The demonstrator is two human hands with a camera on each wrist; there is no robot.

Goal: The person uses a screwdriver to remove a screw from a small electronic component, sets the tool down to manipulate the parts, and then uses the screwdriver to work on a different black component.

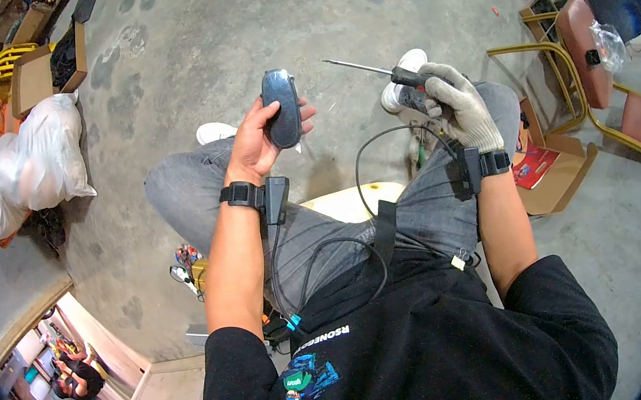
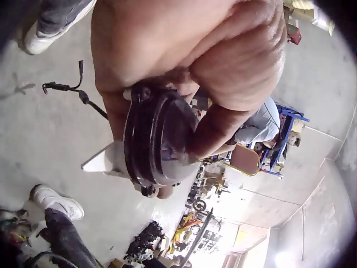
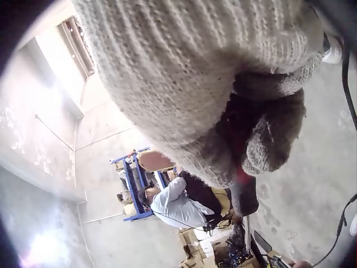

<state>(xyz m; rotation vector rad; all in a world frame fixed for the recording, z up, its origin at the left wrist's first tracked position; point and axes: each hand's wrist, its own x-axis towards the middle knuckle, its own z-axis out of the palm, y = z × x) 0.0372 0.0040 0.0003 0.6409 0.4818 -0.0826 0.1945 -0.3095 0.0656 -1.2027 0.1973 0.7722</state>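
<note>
My bare left hand (image 1: 251, 143) grips a glossy black oval housing (image 1: 283, 112), with the thumb on its face and fingers behind. Up close in the left wrist view, that housing (image 2: 159, 139) shows a ridged rim and small lugs at its ends. A white pointed piece (image 2: 106, 160) sticks out beside it. The right hand (image 1: 469, 109), in a grey knitted glove, holds a screwdriver (image 1: 407, 78) by its black and red handle. Its metal shaft points left, towards the housing but apart from it. In the right wrist view the glove hides most of the handle (image 3: 244, 198).
Cables from the wrist cameras loop over the lap. An open cardboard box (image 1: 568, 175) lies on the floor to the right, near brown chairs (image 1: 582, 44). White plastic bags (image 1: 47, 155) and boxes stand at left. A light wooden piece (image 1: 357, 203) shows between the legs. Other people are farther off.
</note>
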